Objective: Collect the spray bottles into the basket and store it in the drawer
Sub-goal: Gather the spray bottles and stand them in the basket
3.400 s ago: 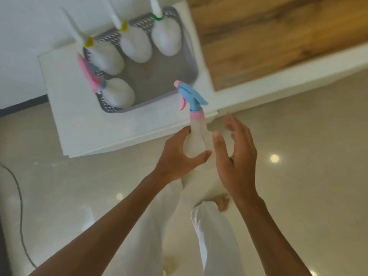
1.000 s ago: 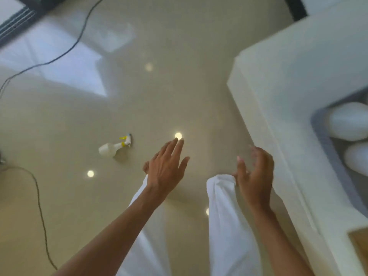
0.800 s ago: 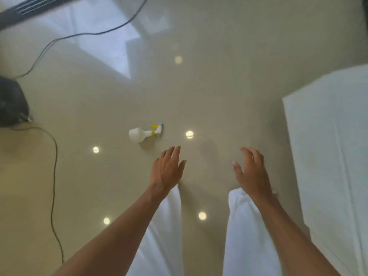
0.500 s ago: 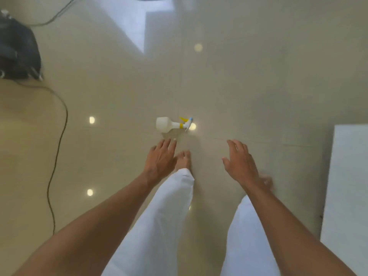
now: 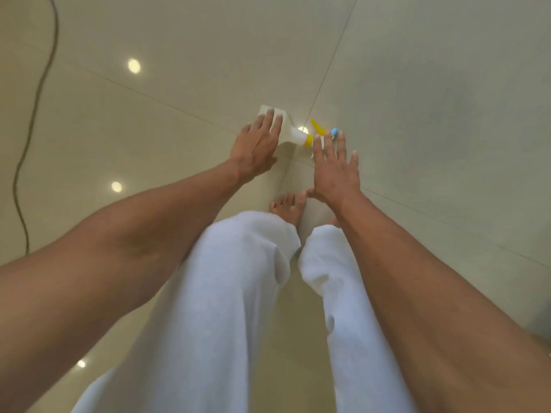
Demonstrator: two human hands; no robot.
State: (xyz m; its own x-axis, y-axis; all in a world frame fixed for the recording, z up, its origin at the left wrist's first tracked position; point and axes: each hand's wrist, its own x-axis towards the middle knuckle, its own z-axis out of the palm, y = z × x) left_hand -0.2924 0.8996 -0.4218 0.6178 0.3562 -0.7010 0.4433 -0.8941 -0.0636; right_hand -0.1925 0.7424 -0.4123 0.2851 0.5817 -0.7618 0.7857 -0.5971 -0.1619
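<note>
A white spray bottle point(image 5: 293, 134) with a yellow collar, yellow trigger and blue nozzle lies on its side on the tiled floor, nozzle to the right. My left hand point(image 5: 257, 148) reaches down over its fat end, and the flat fingers cover part of the body. My right hand point(image 5: 335, 170) is spread open just in front of the nozzle end, hiding part of the sprayer head. Neither hand is closed around the bottle. The basket and the drawer are out of view.
My bare feet point(image 5: 288, 207) and white trouser legs point(image 5: 238, 293) stand just short of the bottle. A dark cable point(image 5: 27, 114) runs down the left side of the glossy beige floor point(image 5: 417, 99). Ceiling lights glint in the tiles.
I turned away from the white cabinet and basket and walked to the bottle on the floor. Both hands dropped from waist height to the bottle, which is now close under them.
</note>
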